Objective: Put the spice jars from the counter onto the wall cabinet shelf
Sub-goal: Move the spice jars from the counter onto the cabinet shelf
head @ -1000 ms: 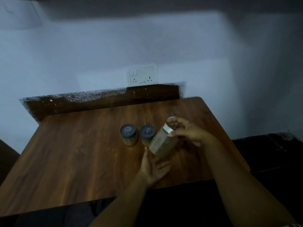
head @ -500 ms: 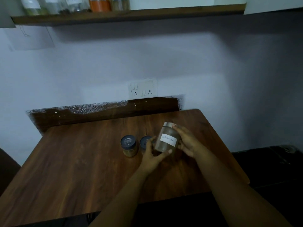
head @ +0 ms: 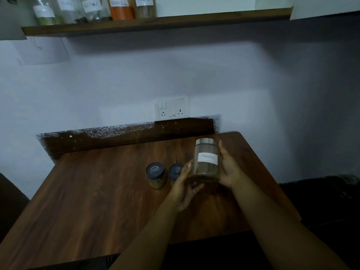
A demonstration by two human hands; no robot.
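**Lifting the labelled jar toward the shelf: notes on carrying it well**

The labelled glass jar (head: pixel 206 160), steel lid up and white label facing me, is upright and off the counter (head: pixel 97 191), held between both hands. My right hand (head: pixel 228 168) wraps its far side, fingers curled round the glass up to the lid's edge. My left hand (head: pixel 185 189) cups the near lower side, thumb against the wall and fingers spread under the base; I read that as support rather than a tight grip.

Just left of my left hand, two small dark-lidded jars (head: pixel 155 175) stand side by side on the counter, the nearer one partly hidden behind my fingers. Well above both hands runs the wooden shelf (head: pixel 194 19), with a row of labelled jars (head: pixel 121 8) filling its left part; the stretch to the right of them looks free.

Judgement: the step is the raise.
- Keep the jar vertical and let the right hand bear the load.
- Keep the left hand under the base until the jar clears the shelf's edge.
- Aim right of the orange-filled row.
- Risk: the smooth glass slipping, or the base clipping the shelf's front lip.
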